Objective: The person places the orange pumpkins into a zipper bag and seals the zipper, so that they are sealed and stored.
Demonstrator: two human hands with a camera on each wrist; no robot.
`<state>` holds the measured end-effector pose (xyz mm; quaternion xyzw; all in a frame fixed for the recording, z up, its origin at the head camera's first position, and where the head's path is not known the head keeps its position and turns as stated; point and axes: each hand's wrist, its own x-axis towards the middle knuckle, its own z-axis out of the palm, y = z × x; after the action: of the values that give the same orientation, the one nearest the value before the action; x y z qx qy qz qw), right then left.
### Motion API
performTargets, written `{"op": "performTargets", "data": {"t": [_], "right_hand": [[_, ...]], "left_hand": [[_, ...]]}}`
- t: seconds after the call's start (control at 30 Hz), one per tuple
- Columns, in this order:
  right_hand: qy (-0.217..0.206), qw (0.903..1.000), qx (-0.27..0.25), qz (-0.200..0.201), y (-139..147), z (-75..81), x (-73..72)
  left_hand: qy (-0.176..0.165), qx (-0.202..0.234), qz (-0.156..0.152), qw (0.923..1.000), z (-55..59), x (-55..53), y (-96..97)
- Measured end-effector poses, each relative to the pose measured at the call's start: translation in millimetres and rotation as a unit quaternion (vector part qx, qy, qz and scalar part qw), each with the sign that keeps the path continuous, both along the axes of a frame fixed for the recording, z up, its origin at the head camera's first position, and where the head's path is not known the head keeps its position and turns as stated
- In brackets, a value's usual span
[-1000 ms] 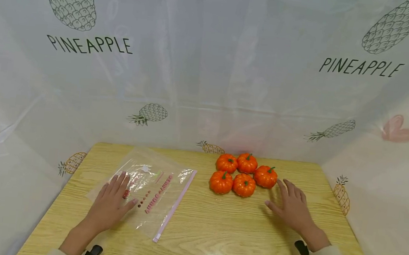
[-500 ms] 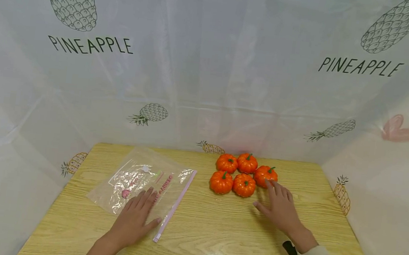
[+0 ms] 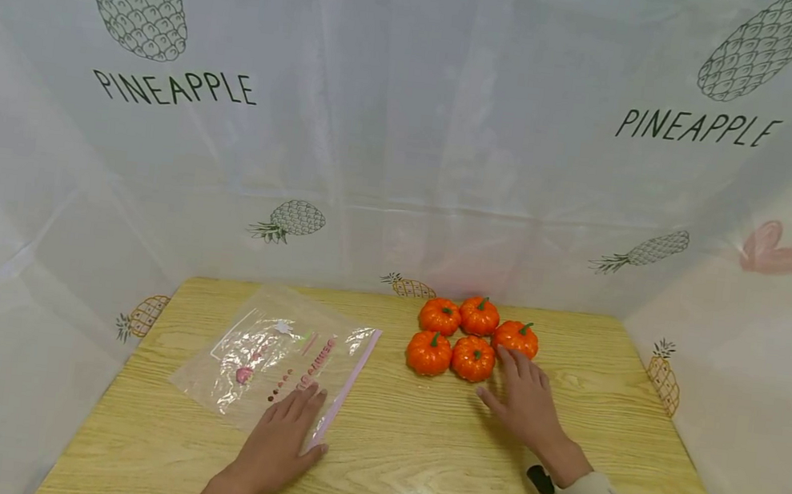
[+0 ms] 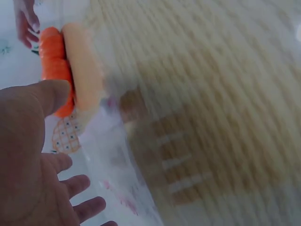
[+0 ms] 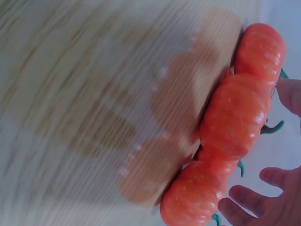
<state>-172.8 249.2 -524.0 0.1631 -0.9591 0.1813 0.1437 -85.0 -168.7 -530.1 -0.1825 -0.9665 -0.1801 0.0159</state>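
Small glossy orange toy pumpkins, several of them with green stems, stand grouped at the back of the table. My right hand hovers, fingers spread, in front of the rightmost pumpkin, its fingertips overlapping that pumpkin's lower edge; the front right pumpkin is just left of the fingers. In the right wrist view the fingertips are close beside a pumpkin. A clear zip bag with pink print and a lilac slider strip lies flat on the left. Over its near corner is my left hand, fingers extended, hiding the strip's lower end.
The wooden table reflects a bright light near its front edge. A pale sheet printed with pineapples hangs behind the table and along both sides. The other pumpkins, such as the front left pumpkin, stand tightly together.
My left hand has slid right and toward me, from the bag's middle to its near corner. My right hand has moved left, nearer the front right pumpkin. Bag and pumpkins stay put.
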Motion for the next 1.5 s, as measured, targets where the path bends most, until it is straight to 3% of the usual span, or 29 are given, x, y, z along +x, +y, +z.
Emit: {"op": "performTargets", "data": {"t": [0.13, 0.33, 0.53, 0.73, 1.03, 1.33, 1.5], "right_hand": [[0.005, 1.0000, -0.006, -0.004, -4, -0.9, -0.9], [0.007, 0.9999, -0.013, -0.005, -7, -5.1, -3.4], [0.020, 0.9997, -0.013, -0.007, -9, -11.1, -6.5], [-0.002, 0.9998, -0.015, -0.015, -11, -11.4, -8.7], [-0.019, 0.9995, -0.013, -0.023, -16, -13.1, -12.9], [-0.007, 0.9991, -0.028, -0.032, -23, -13.4, -19.1], [-0.025, 0.9980, -0.029, -0.051, -26, -13.3, -22.4]], "left_hand": [[-0.007, -0.019, -0.011, 0.9997, -2.2, 1.8, 2.4], [0.014, -0.043, -0.035, 0.9984, -4.7, 3.9, 3.8], [0.011, -0.053, -0.047, 0.9974, -7.2, 4.5, 4.8], [0.007, -0.041, -0.047, 0.9980, -7.0, 3.4, 5.6], [0.027, -0.017, -0.033, 0.9989, -5.9, 0.6, 6.5], [0.074, -0.010, 0.003, 0.9972, -5.8, -0.6, 11.2], [0.082, -0.010, 0.023, 0.9963, -7.1, -1.7, 13.7]]}}
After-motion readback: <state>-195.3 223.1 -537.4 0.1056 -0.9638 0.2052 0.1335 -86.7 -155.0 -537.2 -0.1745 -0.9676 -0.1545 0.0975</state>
